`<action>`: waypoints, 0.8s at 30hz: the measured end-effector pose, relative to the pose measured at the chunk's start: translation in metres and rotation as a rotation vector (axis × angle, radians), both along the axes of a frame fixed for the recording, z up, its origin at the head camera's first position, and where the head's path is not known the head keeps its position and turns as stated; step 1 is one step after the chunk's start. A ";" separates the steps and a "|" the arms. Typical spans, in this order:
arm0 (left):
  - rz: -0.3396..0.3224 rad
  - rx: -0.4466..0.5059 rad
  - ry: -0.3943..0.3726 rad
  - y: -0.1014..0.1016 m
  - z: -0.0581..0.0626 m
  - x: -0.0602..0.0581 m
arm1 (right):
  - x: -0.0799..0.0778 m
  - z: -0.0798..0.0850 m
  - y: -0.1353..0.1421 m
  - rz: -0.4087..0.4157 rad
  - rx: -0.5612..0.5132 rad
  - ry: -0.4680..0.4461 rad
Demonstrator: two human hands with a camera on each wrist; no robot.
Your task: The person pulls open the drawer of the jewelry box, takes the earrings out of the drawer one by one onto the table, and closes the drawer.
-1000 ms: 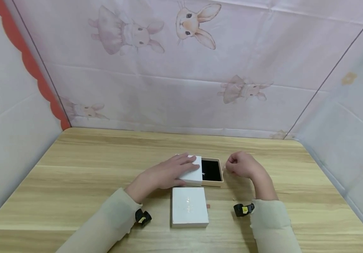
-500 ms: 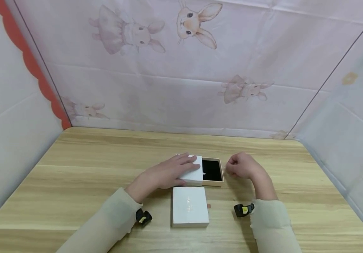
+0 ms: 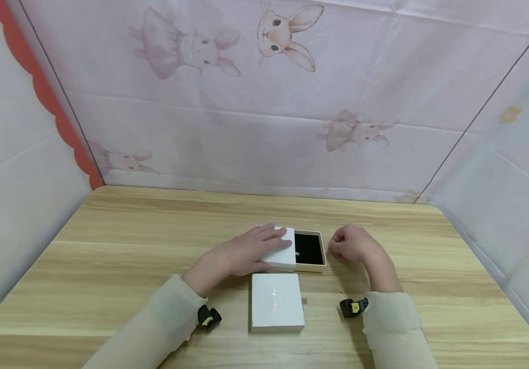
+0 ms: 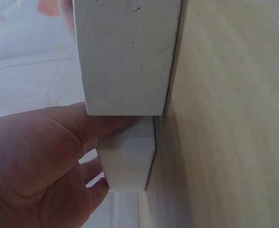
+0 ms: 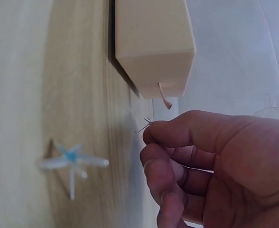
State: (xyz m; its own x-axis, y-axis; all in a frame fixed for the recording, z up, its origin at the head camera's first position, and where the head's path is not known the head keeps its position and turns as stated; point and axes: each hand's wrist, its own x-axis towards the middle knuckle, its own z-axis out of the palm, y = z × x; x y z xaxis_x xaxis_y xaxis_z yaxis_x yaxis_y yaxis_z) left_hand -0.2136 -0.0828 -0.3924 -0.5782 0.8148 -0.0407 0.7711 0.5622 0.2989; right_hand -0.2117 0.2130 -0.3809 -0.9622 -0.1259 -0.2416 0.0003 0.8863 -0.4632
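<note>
My left hand [image 3: 250, 251] holds a white sliding box [image 3: 287, 259] across its top, with the thumb along the near side. From its right end projects a drawer [image 3: 310, 267] with a black lining, where a small silver star-shaped piece [image 3: 297, 253] lies. Just right of the drawer, my right hand [image 3: 354, 243] pinches a tiny silver stud with a thin post [image 5: 144, 125], probably an earring; its head is mostly hidden by the fingertips. A blue-centred star stud earring [image 5: 73, 156] with a post lies blurred on the table in the right wrist view.
A second white box [image 3: 277, 302] with gold lettering sits in front of the first, a pink ribbon tab [image 3: 304, 301] at its right. Both rest on a wooden table [image 3: 130, 246]. Behind hangs a cloth backdrop [image 3: 255, 143] printed with rabbits. Black wrist cameras are strapped on both sleeves.
My right hand has shifted very slightly down and away from the drawer's end, still pinching the stud. The left hand and both boxes stay as they were.
</note>
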 end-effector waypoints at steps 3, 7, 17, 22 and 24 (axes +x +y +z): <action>-0.002 0.002 0.001 0.000 0.000 0.000 | 0.000 0.000 0.001 -0.007 0.004 0.002; -0.005 0.001 -0.006 0.000 0.001 0.000 | 0.001 -0.001 0.001 -0.012 0.001 -0.005; -0.008 0.002 0.010 0.000 -0.001 -0.002 | 0.001 0.000 0.001 -0.017 0.012 0.002; -0.007 0.005 0.001 0.000 -0.001 -0.002 | 0.000 -0.003 0.000 -0.019 0.012 -0.003; -0.006 0.006 -0.001 0.000 -0.002 -0.002 | 0.001 -0.004 0.000 -0.020 0.012 -0.007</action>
